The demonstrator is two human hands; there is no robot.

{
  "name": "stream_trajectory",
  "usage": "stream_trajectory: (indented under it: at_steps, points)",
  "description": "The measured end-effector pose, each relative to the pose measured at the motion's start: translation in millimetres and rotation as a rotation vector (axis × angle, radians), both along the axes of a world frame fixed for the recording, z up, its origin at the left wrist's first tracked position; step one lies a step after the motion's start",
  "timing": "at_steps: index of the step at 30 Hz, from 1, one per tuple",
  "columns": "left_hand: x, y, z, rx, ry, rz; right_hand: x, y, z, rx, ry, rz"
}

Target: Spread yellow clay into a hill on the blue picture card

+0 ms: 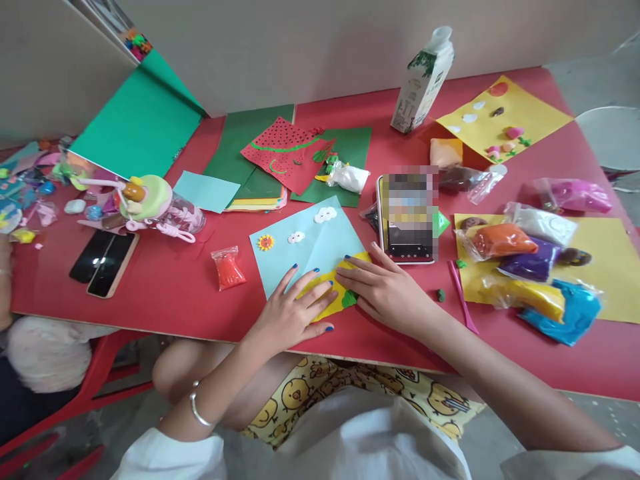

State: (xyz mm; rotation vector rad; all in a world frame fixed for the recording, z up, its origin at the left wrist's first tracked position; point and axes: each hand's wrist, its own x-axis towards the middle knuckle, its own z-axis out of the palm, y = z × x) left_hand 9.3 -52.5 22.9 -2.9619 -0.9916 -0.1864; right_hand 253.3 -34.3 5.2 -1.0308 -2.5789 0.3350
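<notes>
So the paper sheet [275, 270] lies on the counter [175, 293], left grip [295, 310] over its near-left part, right grip [387, 290] over its near-right side. Phone [407, 252] is just beyond the right grip, drink carton [420, 87] well behind that. Right of that grip: clay tool [463, 298], then clay packets [530, 260] on a second sheet [617, 280]. Left of the left grip: clay pouch [229, 269], then another phone [116, 268].

Left hand [290, 308] and right hand [387, 288] touch a yellow patch [339, 304] on a blue sheet [320, 241]. Two white clouds [325, 215] lie beyond.

Two blue-nailed hands [295, 312] [393, 292], two white clouds [325, 215] [296, 237], one sun [265, 243], one carton [419, 90], one pink tool [461, 293]
</notes>
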Motion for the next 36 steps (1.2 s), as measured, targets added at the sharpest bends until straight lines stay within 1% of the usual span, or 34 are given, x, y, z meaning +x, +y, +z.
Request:
stream_trajectory:
  at_steps: [4,7,10,14,17,20,24,26,28,31,36]
  points:
    - [-3.4,-0.1,3.8,-0.074,-0.044,0.016,0.2,-0.8,0.9,-0.007,-0.006,-0.003]
    - [-7.8,-1.6,3.7,-0.122,-0.125,0.078,0.9,-0.7,0.4,0.015,-0.001,0.012]
    - [-8.3,-5.8,-0.3,-0.080,-0.134,0.136,1.3,-0.6,-1.6,0.038,-0.004,0.018]
    - [-2.0,-12.3,-5.5,0.000,-0.081,0.118,1.1,-1.9,-5.0,0.039,-0.007,0.009]
    - [-0.3,-15.0,-7.0,0.008,-0.068,0.117,0.1,-5.5,-4.3,0.029,-0.023,-0.008]
    - [-3.8,-17.3,-10.3,-0.066,-0.092,0.151,-2.6,-14.1,0.0,0.027,-0.054,-0.035]
    - [-6.0,-22.0,-19.0,-0.163,-0.150,0.320,-13.0,-33.4,4.4,0.062,-0.074,-0.119]
    - [-3.6,-24.2,-22.5,-0.172,-0.130,0.364,-21.4,-43.9,3.5,0.066,-0.098,-0.187]
    - [-0.3,-25.8,-24.5,-0.172,-0.086,0.368,-30.4,-52.7,0.9,0.057,-0.121,-0.229]
    - [3.1,-27.0,-25.9,-0.168,-0.034,0.364,-40.8,-61.1,-3.2,0.044,-0.138,-0.239]
    - [2.9,-28.1,-28.8,-0.157,-0.014,0.359,-45.3,-63.1,-1.6,0.024,-0.147,-0.235]
